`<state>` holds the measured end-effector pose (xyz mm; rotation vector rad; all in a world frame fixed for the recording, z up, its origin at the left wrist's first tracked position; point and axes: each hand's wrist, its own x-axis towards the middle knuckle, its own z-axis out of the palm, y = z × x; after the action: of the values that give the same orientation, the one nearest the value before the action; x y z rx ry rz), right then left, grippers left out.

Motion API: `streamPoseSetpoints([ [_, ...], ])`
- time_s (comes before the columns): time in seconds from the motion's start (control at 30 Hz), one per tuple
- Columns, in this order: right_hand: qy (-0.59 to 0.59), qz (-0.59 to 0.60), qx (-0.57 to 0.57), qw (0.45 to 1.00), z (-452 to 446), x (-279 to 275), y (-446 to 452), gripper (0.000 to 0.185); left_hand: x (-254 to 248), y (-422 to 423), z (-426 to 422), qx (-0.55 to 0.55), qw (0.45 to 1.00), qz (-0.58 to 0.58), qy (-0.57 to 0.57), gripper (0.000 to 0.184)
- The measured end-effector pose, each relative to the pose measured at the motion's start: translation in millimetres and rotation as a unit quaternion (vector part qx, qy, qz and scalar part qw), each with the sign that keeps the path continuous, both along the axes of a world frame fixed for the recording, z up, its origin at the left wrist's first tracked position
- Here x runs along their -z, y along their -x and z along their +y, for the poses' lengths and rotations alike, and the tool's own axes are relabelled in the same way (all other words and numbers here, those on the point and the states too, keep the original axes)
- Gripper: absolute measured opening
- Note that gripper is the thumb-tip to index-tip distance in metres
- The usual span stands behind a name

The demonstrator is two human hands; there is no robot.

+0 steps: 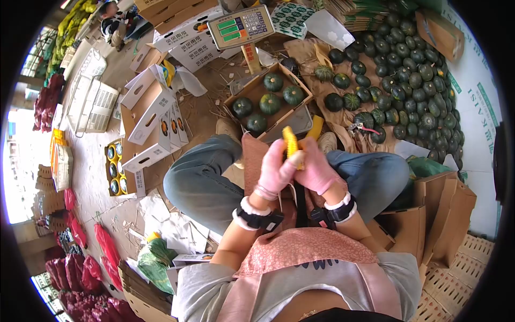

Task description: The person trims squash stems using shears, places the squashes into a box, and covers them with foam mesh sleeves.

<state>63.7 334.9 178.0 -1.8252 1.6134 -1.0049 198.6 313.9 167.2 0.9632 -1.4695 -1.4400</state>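
Both hands, in pink gloves, meet in front of my lap. My left hand [276,169] and my right hand [319,169] are closed around a bunched yellow net [290,142], whose top sticks up between them. Just beyond, an open cardboard box [292,115] holds several dark green pumpkins [270,103] and rests on the scale. The scale's display [241,27] stands behind the box. A strip of yellow material [315,127] lies to the right of the box.
A large pile of green pumpkins [424,80] covers the back right, with red-handled clippers [365,127] at its near edge. White cartons [155,112] stand at left, near a white crate [96,104]. Cardboard boxes [407,228] are close at right. Another person [113,24] sits far back left.
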Motion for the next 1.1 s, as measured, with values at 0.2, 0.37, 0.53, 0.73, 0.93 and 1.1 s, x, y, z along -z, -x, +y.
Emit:
streamPoseSetpoints([
  [0.2, -0.091, -0.279, -0.118, 0.949, -0.3, 15.1, 9.6, 0.046, 2.6, -14.2, 20.7, 0.009, 0.992, 0.122, -0.033, 0.032],
  [0.37, -0.052, -0.229, 0.024, 0.972, -14.1, 7.3, 9.5, 0.037, -1.2, -18.0, -1.1, -0.033, 0.984, -0.103, 0.143, 0.015],
  [0.53, -0.017, -0.162, 0.095, 0.982, -26.8, 22.3, -5.2, 0.037, 10.4, -17.8, -16.9, -0.041, 0.974, 0.004, -0.222, 0.018],
  [0.73, -0.399, -0.673, -0.026, 0.623, -21.5, 43.0, 53.9, 0.021, 25.6, -32.2, -25.2, 0.08, 0.869, 0.289, -0.394, 0.037],
  [0.93, -0.311, -0.528, -0.032, 0.79, -32.5, 37.8, 43.3, 0.03, 32.0, -12.5, -26.5, 0.068, 0.947, 0.165, -0.267, 0.021],
  [1.1, -0.306, -0.546, -0.032, 0.779, -44.7, 29.9, 19.6, 0.031, 25.6, -7.7, -39.1, -0.044, 0.987, -0.081, 0.132, 0.019],
])
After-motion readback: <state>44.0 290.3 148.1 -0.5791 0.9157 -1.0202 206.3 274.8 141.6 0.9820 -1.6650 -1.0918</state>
